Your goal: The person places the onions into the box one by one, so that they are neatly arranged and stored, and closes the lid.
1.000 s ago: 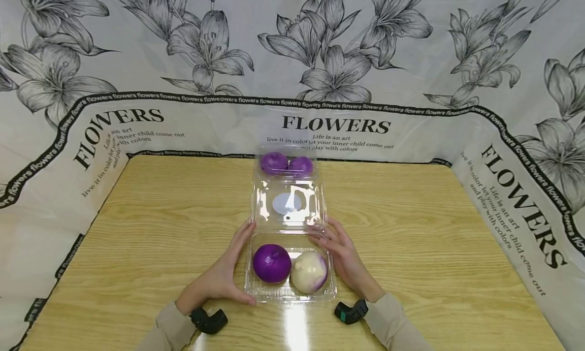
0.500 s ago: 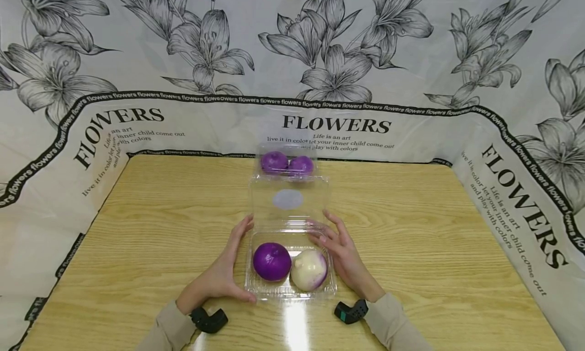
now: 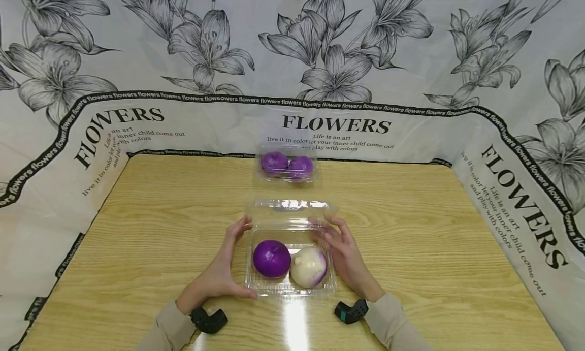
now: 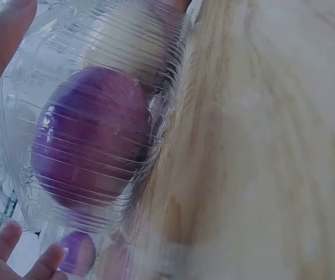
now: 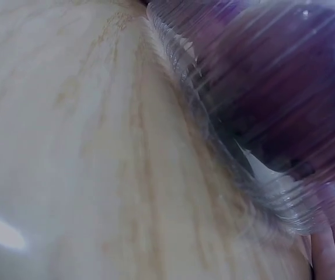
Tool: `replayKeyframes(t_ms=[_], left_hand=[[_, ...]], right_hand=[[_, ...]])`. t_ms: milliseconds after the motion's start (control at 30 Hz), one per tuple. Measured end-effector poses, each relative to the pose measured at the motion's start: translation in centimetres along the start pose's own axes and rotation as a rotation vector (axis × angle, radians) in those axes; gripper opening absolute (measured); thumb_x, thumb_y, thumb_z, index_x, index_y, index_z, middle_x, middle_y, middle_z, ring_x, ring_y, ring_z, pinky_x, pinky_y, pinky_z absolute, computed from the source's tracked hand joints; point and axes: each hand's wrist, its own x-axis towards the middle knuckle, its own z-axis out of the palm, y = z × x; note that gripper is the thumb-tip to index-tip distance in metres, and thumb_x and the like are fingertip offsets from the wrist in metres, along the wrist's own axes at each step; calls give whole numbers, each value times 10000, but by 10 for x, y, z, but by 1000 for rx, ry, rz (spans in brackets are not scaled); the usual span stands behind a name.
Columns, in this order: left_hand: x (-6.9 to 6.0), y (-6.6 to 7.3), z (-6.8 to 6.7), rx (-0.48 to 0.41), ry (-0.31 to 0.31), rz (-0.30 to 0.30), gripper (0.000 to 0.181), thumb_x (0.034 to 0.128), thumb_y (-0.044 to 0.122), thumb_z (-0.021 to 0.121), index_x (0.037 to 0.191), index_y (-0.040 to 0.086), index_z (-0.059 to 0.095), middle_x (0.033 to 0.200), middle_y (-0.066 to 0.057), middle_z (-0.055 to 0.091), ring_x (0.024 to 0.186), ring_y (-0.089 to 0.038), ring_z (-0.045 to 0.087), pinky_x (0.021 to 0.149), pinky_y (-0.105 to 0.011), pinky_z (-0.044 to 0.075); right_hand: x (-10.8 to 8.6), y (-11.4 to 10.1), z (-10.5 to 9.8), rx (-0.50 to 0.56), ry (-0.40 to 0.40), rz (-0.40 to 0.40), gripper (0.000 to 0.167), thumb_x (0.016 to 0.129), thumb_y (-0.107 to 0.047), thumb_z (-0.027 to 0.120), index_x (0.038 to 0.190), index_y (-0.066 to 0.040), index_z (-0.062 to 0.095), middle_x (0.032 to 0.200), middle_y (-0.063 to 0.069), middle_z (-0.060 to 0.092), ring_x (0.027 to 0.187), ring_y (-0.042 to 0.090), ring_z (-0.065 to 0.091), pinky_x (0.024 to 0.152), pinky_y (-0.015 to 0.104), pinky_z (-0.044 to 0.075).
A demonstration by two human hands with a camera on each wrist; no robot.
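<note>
A clear plastic clamshell box (image 3: pixel 292 291) stands on the table before me. Its hinged lid (image 3: pixel 292 205) is tilted up at the back. Inside lie a glossy purple round vegetable (image 3: pixel 271 259) and a whitish one with a purple side (image 3: pixel 309 267), which looks like a turnip. My left hand (image 3: pixel 219 269) spans the box's left side, thumb at the front corner, fingertips near the back hinge. On the right side, my right hand (image 3: pixel 349 259) has its fingers behind the lid, partly seen through the plastic. In the left wrist view, the purple vegetable (image 4: pixel 91 137) shows through the ribbed wall.
Farther back on the wooden table (image 3: pixel 183 198) stands another clear box (image 3: pixel 285 177) with two purple round vegetables. A fabric backdrop (image 3: pixel 228 122) with printed flowers encloses the table's back and sides. Black wrist devices (image 3: pixel 208 320) sit at both wrists.
The lid has swung up from lying back on the table to a steep tilt above the hinge. My fingers shifted slightly with it; the box base and vegetables stayed nearly in place.
</note>
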Motion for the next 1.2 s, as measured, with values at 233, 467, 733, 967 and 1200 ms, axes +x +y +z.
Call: replayKeyframes(t_ms=[233,467,733,967,1200], left_hand=[[-2,2,0,0,9,-9,1328,556,449,963,1497,-49,169,1514,-297,210,1465,-270,205,1224,-304,128],[8,23,-2,-20,15,-6,1059,583,204,969,1292,-139,262,1497,-366,229,1438,-396,247,1213,-303,169],[0,-2,1,-28,61,-130,920,611,90,947,1330,-4,381,1628,-143,195,1484,-341,203,1205,-306,206],[-1,-1,1,25,140,-207,783,700,33,881,1369,70,475,1608,-142,258,1458,-356,276,1182,-286,249],[0,-2,1,-36,158,-184,688,803,-74,762,1409,0,446,1568,-213,307,1444,-403,272,1184,-288,248]], right_hand=[[-3,-5,2,26,28,53,429,1091,-159,168,1219,-179,577,1376,16,563,1320,163,464,1136,310,344],[-5,-3,4,-40,49,13,383,1045,-54,249,1234,-133,572,1352,23,558,1315,168,459,1127,249,321],[-4,-4,4,-18,5,-14,522,918,77,306,1404,-52,448,1514,126,431,1433,233,343,1201,299,224],[-2,-2,2,20,-64,-42,732,812,185,238,1530,40,217,1623,184,194,1495,227,205,1217,286,155],[-2,4,2,-16,-58,-102,818,724,235,240,1523,109,126,1627,199,162,1494,210,204,1212,273,157]])
